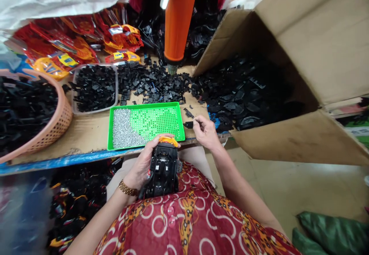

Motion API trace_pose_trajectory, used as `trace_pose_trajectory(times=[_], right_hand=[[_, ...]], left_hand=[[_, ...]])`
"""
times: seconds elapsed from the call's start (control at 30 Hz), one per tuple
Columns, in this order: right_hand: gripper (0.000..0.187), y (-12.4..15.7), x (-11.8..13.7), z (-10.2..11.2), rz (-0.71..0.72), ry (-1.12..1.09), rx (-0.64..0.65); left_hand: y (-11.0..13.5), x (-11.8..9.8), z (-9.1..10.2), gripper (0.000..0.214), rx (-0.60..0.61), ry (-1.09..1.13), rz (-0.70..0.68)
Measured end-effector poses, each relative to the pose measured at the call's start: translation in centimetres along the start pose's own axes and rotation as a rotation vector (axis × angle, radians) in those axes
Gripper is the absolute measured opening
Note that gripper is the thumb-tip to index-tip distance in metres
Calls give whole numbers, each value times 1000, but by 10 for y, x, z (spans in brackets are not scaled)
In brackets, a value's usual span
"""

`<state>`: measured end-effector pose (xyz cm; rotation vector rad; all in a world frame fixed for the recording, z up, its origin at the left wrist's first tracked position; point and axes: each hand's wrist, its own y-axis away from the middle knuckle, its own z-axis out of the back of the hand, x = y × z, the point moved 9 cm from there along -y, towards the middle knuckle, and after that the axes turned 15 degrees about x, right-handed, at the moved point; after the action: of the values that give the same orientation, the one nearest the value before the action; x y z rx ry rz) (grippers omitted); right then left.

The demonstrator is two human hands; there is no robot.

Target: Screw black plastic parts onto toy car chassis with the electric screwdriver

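Head view: the person sat at a bench edge, both bare hands low in the picture.
Left hand (pixel 143 165): it was wrapped around a black toy car chassis (pixel 163 169), held underside up over the lap, just in front of the green tray (pixel 147 106); the fingers were curled on the chassis's orange end.
Right hand (pixel 205 131): it rested at the bench edge just right of the green tray, fingertips pinched together on a small black part (pixel 188 124).
Green tray: it lay flat on the bench, a heap of silver screws (pixel 123 130) filling its left end, the rest a bare dotted floor.
Loose black pieces (pixel 152 83): they were scattered just behind the tray.
Clear tub (pixel 94 88): behind the tray's left corner, it was full of black pieces.
Pink basket (pixel 53 123): well left of the tray, it was loaded with black parts.
Cardboard box (pixel 302 136): right of the tray, it lay on its side, black shells spilling from its mouth.
Orange tool (pixel 179 20): it hung upright above the bench behind the tray, tip down.
Red and yellow car bodies (pixel 86 40): they were piled furthest back, beyond the tub.
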<state>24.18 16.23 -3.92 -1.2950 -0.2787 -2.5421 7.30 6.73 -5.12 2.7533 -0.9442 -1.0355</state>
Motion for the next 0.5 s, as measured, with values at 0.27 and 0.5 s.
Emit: trace_pose_trajectory(times=[0.27, 0.5], right_hand=[[14, 34, 47, -26, 176, -211, 123], [16, 48, 74, -134, -21, -524, 505]], left_hand=[[33, -23, 41, 48, -43, 61, -116], [140, -29, 66, 53, -122, -120, -206]])
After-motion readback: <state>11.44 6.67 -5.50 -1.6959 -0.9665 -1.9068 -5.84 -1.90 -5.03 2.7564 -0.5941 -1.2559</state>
